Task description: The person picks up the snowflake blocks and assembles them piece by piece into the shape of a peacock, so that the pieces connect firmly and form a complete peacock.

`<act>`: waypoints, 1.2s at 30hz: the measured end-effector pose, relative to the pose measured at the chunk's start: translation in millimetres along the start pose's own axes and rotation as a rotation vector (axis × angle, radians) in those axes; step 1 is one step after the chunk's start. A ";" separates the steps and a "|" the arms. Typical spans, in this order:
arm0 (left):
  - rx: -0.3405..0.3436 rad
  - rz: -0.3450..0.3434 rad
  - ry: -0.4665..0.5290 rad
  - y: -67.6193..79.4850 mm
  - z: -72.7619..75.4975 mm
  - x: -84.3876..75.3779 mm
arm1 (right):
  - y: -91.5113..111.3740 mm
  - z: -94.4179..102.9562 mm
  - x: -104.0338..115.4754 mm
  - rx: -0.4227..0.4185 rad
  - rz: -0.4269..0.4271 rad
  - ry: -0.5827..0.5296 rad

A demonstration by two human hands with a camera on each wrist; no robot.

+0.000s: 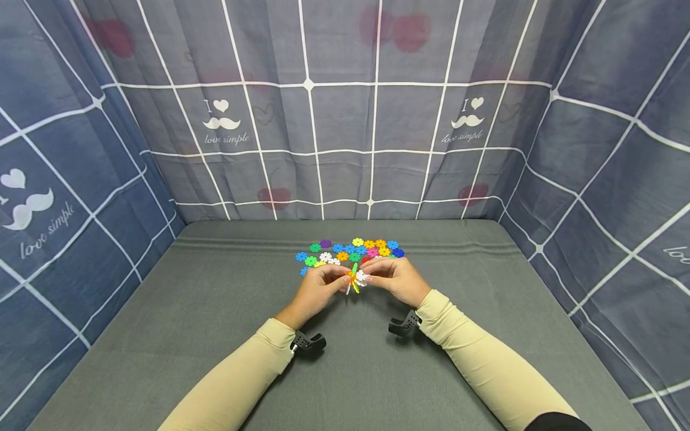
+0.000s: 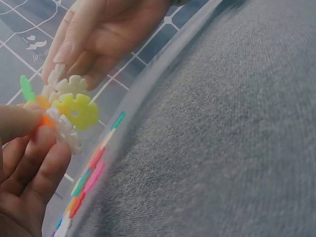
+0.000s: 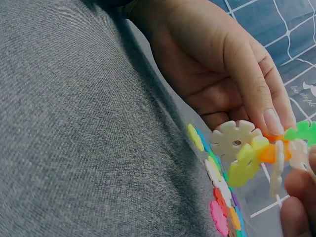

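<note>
Both hands meet over the table at a small cluster of slotted plastic snowflake discs point(image 1: 356, 280). My left hand point(image 1: 321, 286) pinches an orange disc point(image 2: 46, 120) in the cluster between thumb and fingers. From the other side, my right hand point(image 1: 398, 281) pinches a white disc point(image 2: 53, 81). A yellow disc point(image 2: 81, 111), a green disc point(image 3: 303, 132) and other white discs point(image 3: 236, 140) stick out of the cluster at various angles. In the right wrist view, the left hand point(image 3: 212, 69) shows at the top; fingertips of the right hand point(image 3: 296, 202) show at the right edge.
Beyond the hands, many loose discs in blue, green, white, orange, pink and purple lie flat on the grey cloth-covered table point(image 1: 215, 311). A blue disc point(image 1: 301, 257) marks their left side. Gridded curtains point(image 1: 345, 120) stand behind and on both sides.
</note>
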State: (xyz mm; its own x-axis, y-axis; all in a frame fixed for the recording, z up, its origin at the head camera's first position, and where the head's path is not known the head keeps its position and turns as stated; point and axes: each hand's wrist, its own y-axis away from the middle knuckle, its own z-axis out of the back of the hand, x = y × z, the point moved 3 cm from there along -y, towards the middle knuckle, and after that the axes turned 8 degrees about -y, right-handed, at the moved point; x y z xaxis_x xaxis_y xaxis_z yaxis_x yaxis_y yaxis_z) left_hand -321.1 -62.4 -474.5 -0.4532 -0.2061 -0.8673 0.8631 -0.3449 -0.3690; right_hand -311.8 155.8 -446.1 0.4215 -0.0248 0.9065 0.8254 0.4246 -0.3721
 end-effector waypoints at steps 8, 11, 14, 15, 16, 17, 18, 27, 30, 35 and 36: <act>-0.009 -0.093 -0.105 1.6 -0.9 -6.4 | 0.5 4.6 -9.2 0.065 0.002 -0.055; -0.016 -0.131 -0.163 1.8 -1.0 -8.6 | 1.0 3.8 -6.7 0.061 -0.009 -0.047; -0.022 -0.165 -0.202 2.1 -1.8 -10.0 | 1.7 2.5 -5.5 0.047 -0.029 -0.031; -0.025 -0.178 -0.207 2.1 -2.3 -10.3 | 1.9 1.9 -5.3 0.043 -0.034 -0.030; -0.032 -0.181 -0.214 2.2 -3.2 -11.0 | 2.0 1.4 -5.4 0.039 -0.039 -0.030; -0.040 -0.177 -0.212 2.0 -4.2 -11.6 | 2.0 1.0 -5.3 0.037 -0.037 -0.031; -0.046 -0.170 -0.201 1.9 -4.7 -12.1 | 1.8 0.9 -5.4 0.034 -0.035 -0.037; -0.009 -0.022 -0.043 0.1 -5.1 -4.1 | 1.2 0.7 -5.5 -0.011 -0.028 -0.035; 0.016 0.015 -0.034 -1.1 -4.7 -1.9 | 0.9 0.5 -5.6 -0.018 -0.023 -0.026; 0.055 0.030 -0.047 -1.9 -3.5 -2.8 | 0.3 0.2 -5.9 -0.016 -0.012 -0.011; 0.060 0.031 -0.050 -2.0 -3.3 -2.5 | 0.2 0.0 -5.9 -0.015 -0.010 -0.008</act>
State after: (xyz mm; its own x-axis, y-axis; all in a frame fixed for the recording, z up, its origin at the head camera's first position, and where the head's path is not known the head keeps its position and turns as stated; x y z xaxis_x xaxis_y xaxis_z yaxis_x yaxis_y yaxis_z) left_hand -321.0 -58.2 -472.7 -0.4378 -0.2624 -0.8599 0.8627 -0.3917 -0.3198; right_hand -314.1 156.1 -451.5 0.4103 -0.0213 0.9117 0.8349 0.4109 -0.3662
